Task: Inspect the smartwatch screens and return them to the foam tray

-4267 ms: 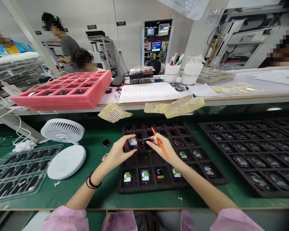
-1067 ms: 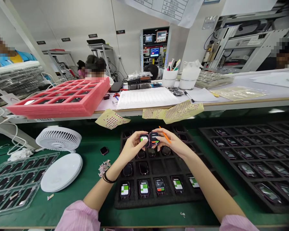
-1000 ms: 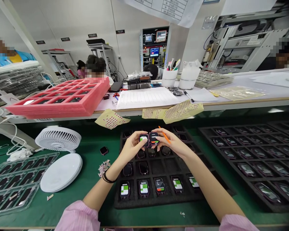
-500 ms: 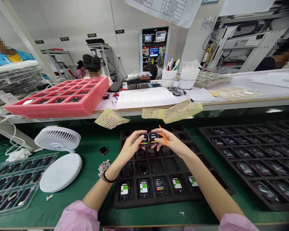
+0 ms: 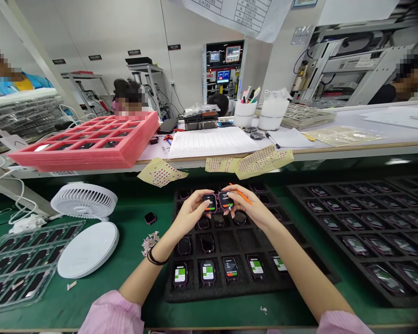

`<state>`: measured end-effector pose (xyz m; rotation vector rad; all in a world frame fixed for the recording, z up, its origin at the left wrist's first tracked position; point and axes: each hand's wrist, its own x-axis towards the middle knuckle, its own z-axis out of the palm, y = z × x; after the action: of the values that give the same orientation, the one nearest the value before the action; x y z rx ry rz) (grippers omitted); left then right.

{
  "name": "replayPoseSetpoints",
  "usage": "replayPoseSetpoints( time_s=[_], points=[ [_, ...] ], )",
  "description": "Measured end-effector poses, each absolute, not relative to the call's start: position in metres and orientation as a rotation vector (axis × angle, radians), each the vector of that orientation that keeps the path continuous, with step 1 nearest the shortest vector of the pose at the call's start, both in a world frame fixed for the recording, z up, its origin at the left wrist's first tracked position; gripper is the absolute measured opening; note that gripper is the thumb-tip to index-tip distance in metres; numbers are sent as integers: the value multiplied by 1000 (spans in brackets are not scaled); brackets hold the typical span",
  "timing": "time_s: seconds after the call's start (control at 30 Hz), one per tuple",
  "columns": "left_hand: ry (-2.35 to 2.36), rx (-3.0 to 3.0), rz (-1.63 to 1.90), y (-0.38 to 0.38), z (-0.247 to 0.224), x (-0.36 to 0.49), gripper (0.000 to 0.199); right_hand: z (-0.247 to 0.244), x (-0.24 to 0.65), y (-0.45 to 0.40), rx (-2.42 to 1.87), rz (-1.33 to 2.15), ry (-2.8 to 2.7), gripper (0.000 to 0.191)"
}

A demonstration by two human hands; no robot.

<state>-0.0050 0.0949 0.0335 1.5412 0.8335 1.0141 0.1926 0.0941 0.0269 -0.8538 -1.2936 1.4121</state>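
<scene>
Already, the foam tray (image 5: 230,293) had one lit row, while the left hand (image 5: 190,218) and right hand (image 5: 249,208) each pinched a smartwatch (image 5: 211,202) between their fingers.

Held watches (image 5: 211,202): glossy glass faces. Orange plastic stick (image 5: 243,196): smooth. Black foam tray (image 5: 251,293): matt, rough. Pink foam tray (image 5: 73,160): matt. Green worktop mat (image 5: 132,297): matt. White plastic disc (image 5: 88,249): smooth. Pink cloth sleeve (image 5: 111,313): soft, matt.
</scene>
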Motion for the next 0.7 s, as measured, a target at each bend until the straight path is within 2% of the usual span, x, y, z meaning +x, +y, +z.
replayPoseSetpoints(
  time_s=[0.3, 0.5, 0.7],
  points=[
    [884, 1533, 997, 92, 40, -9, 41, 29, 196, 95, -880, 1451, -1351, 34],
    [887, 1530, 999, 91, 42, -10, 41, 30, 196, 94, -873, 1428, -1390, 52],
    [886, 1521, 999, 92, 41, -11, 40, 29, 195, 94, -853, 1460, -1345, 49]
  ],
)
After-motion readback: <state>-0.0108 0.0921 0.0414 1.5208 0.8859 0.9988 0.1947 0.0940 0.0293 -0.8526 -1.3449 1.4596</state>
